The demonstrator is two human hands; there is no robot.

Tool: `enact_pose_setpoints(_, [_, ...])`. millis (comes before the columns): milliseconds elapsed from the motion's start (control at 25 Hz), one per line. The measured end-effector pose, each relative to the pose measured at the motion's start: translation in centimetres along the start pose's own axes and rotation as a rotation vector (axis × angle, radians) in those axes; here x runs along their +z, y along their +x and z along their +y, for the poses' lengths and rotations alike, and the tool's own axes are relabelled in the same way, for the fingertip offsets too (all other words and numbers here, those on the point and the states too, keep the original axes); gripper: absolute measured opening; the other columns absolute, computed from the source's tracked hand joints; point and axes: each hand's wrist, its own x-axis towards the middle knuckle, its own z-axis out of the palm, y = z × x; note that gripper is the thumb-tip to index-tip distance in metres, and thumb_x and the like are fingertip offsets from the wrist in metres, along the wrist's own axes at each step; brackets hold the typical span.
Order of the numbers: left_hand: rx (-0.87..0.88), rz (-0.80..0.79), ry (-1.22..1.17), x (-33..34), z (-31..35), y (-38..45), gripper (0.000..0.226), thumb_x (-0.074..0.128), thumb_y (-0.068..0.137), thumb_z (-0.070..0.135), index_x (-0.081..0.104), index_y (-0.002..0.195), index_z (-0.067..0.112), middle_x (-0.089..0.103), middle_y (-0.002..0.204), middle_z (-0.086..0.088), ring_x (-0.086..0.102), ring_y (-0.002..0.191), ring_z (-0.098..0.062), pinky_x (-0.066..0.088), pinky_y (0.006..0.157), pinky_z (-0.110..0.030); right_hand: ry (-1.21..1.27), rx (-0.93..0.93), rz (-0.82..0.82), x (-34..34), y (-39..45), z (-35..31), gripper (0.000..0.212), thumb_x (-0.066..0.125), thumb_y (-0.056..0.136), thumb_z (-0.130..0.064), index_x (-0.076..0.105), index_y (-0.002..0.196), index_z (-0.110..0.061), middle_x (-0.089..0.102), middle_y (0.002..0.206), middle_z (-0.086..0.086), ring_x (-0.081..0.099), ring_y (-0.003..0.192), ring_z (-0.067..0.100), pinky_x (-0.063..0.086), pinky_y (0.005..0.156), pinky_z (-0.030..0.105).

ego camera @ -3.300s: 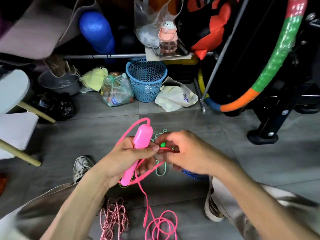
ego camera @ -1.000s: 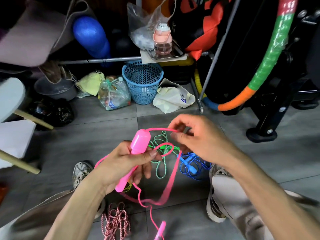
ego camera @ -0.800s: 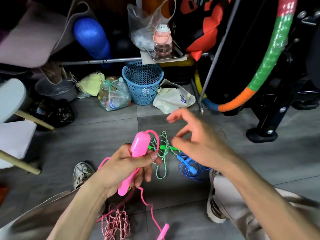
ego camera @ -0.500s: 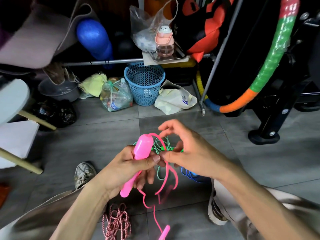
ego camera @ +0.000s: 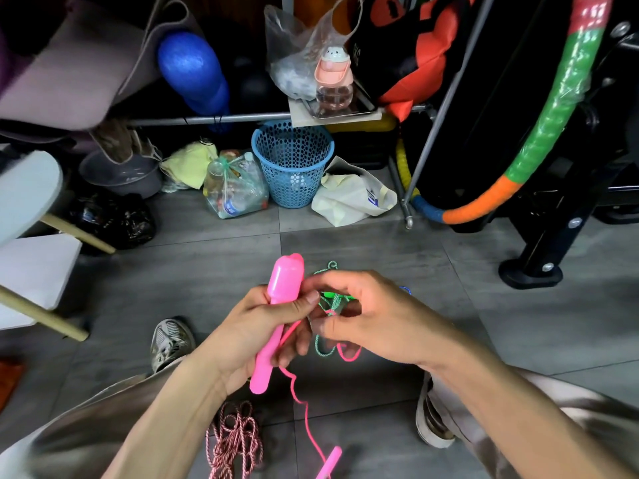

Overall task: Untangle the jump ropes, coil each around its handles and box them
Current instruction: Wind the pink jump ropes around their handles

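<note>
The left hand point(ego camera: 249, 337) gripped the pink handle point(ego camera: 276, 316) upright, thumb pressed across it. Just beside it, the right hand point(ego camera: 373, 323) pinched the pink rope point(ego camera: 304, 409), which trailed down to a second pink handle point(ego camera: 328, 461) near the floor point(ego camera: 207, 271). A green rope point(ego camera: 325, 299) lay on the floor behind the hands, a red-and-white rope point(ego camera: 235, 440) below the left wrist. A blue basket point(ego camera: 294, 160) stood well beyond.
</note>
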Motion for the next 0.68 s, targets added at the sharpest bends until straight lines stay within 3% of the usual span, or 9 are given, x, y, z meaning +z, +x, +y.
enact_pose_setpoints(80, [-0.022, 0.007, -0.015, 0.2, -0.4, 0.0, 0.015, 0.072, 0.079, 0.022, 0.069, 0.072, 0.009, 0.051, 0.048, -0.016, 0.039, 0.029, -0.017, 0.031, 0.03, -0.016, -0.036, 0.033, -0.006, 0.1, 0.2, 0.3, 0.024, 0.067, 0.088, -0.024, 0.065, 0.11, -0.034, 0.07, 0.087, 0.0, 0.06, 0.062, 0.019, 0.055, 0.064, 0.042])
enact_pose_setpoints(160, [-0.048, -0.012, -0.021, 0.4, -0.5, -0.1, 0.017, 0.073, 0.078, 0.022, 0.068, 0.072, 0.007, 0.052, 0.049, -0.017, 0.039, 0.028, -0.017, 0.032, 0.03, -0.015, -0.117, 0.039, 0.045, -0.2, 0.2, 0.6, 0.016, 0.071, 0.085, -0.032, 0.066, 0.1, -0.033, 0.068, 0.089, -0.013, 0.057, 0.062, 0.001, 0.051, 0.061, 0.029])
enact_pose_setpoints(280, [-0.074, -0.03, 0.015, 0.3, -0.6, -0.1, 0.029, 0.078, 0.076, 0.024, 0.063, 0.077, -0.001, 0.052, 0.05, -0.017, 0.037, 0.027, -0.016, 0.029, 0.03, -0.015, -0.271, 0.11, 0.11, -0.6, 0.0, 0.7, 0.016, 0.071, 0.079, -0.044, 0.066, 0.09, -0.034, 0.062, 0.079, -0.017, 0.052, 0.064, -0.008, 0.036, 0.058, 0.017])
enact_pose_setpoints(360, [-0.071, -0.046, 0.064, 0.1, -0.7, -0.1, 0.035, 0.075, 0.075, 0.028, 0.064, 0.08, -0.004, 0.052, 0.051, -0.017, 0.036, 0.028, -0.016, 0.026, 0.031, -0.016, -0.371, 0.113, 0.059, -0.5, -0.2, 0.5, 0.018, 0.069, 0.081, -0.047, 0.066, 0.092, -0.034, 0.06, 0.082, -0.016, 0.051, 0.066, -0.006, 0.039, 0.061, 0.02])
enact_pose_setpoints(440, [-0.069, -0.083, 0.102, 0.3, -0.6, -0.2, 0.029, 0.074, 0.076, 0.028, 0.068, 0.08, 0.0, 0.054, 0.053, -0.017, 0.037, 0.029, -0.015, 0.028, 0.033, -0.017, -0.459, 0.068, 0.063, -1.0, -0.3, 0.4, 0.012, 0.068, 0.082, -0.044, 0.065, 0.087, -0.033, 0.059, 0.095, -0.016, 0.056, 0.081, 0.001, 0.047, 0.075, 0.031])
enact_pose_setpoints(520, [-0.058, -0.08, 0.129, 0.4, -0.4, -0.1, 0.026, 0.074, 0.079, 0.025, 0.071, 0.084, -0.001, 0.054, 0.054, -0.016, 0.039, 0.03, -0.015, 0.031, 0.033, -0.017, -0.509, 0.099, 0.184, -3.3, -0.4, 0.5, 0.012, 0.067, 0.085, -0.041, 0.065, 0.081, -0.029, 0.06, 0.092, -0.013, 0.059, 0.085, 0.009, 0.048, 0.076, 0.035])
enact_pose_setpoints(600, [-0.064, -0.005, 0.124, 0.1, -0.1, 0.2, 0.031, 0.069, 0.076, 0.026, 0.072, 0.084, -0.004, 0.054, 0.053, -0.016, 0.04, 0.031, -0.015, 0.033, 0.033, -0.017, -0.647, 0.267, 0.449, -7.0, -0.5, 1.1, 0.02, 0.062, 0.088, -0.045, 0.066, 0.084, -0.026, 0.064, 0.081, -0.009, 0.061, 0.08, 0.018, 0.044, 0.068, 0.031])
enact_pose_setpoints(680, [-0.053, 0.044, 0.12, -0.4, 0.1, 0.3, 0.029, 0.069, 0.076, 0.025, 0.073, 0.08, -0.003, 0.053, 0.052, -0.015, 0.039, 0.033, -0.017, 0.031, 0.032, -0.017, -0.808, 0.44, 0.717, -9.8, -0.8, 1.8, 0.021, 0.059, 0.091, -0.042, 0.066, 0.093, -0.022, 0.069, 0.089, 0.003, 0.063, 0.086, 0.031, 0.045, 0.07, 0.034])
